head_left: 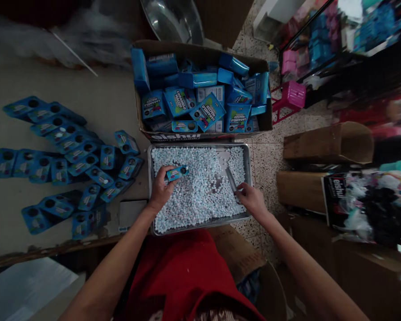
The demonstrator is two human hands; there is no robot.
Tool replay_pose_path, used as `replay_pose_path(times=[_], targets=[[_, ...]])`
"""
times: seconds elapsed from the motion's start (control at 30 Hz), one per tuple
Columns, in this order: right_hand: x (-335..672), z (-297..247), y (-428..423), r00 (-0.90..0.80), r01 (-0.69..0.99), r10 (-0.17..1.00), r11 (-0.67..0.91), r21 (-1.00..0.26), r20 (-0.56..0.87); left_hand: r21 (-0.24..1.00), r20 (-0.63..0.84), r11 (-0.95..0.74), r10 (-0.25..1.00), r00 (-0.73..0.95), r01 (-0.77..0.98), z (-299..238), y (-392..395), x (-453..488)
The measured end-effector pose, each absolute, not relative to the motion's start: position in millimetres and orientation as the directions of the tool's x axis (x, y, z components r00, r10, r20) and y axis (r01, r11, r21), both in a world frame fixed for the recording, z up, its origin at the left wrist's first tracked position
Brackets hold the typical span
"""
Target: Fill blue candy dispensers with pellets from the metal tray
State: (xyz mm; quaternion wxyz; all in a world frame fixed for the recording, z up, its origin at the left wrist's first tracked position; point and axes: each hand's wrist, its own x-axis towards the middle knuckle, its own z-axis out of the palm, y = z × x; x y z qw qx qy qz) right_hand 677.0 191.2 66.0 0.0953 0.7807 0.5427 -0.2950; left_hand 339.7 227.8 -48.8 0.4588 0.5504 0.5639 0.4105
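Note:
A small blue candy box (pixel 177 173) with a dark round hole in its top is gripped in my left hand (pixel 162 189), over the left part of a metal tray (pixel 200 224). Small pale blue and white candies (pixel 194 191) cover most of that tray. At its right side my right hand (pixel 251 200) is closed around the end of a flat grey scoop-like tool (pixel 231 179), whose far end points away over the candies. Near the tool, bare patches of tray bottom show through.
Beyond the tray stands a cardboard carton (pixel 203 137) full of blue boxes (pixel 209 111). Several blue boxes with round holes (pixel 83 151) stand on the table (pixel 6 200) at left. A pink stool (pixel 293 94) and brown cartons (pixel 300 191) are at right.

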Motion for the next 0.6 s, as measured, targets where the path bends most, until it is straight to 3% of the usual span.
replay_pose_path(times=[0.1, 0.2, 0.3, 0.43, 0.6], targets=[[689, 10, 192, 0.301, 0.952, 0.857, -0.297, 0.078, -0.419, 0.976, -0.062, 0.069, 0.997, -0.043, 0.204, -62, 228, 343], [666, -37, 202, 0.233, 0.972, 0.891, -0.22, 0.078, -0.39, 0.979, -0.054, 0.078, 0.99, -0.127, 0.19, -73, 228, 349], [625, -63, 206, 0.129, 0.978, 0.925, -0.179, -0.11, -0.357, 0.971, -0.018, 0.055, 0.987, -0.159, 0.234, -73, 228, 350], [586, -69, 197, 0.125, 0.723, 0.876, -0.402, -0.561, -0.466, 0.899, 0.044, 0.027, 0.987, -0.152, 0.437, -56, 227, 338], [582, -37, 180, -0.033, 0.472, 0.812, -0.501, -0.725, -0.583, 0.863, 0.034, 0.044, 0.989, -0.144, 0.504, -45, 223, 321]])
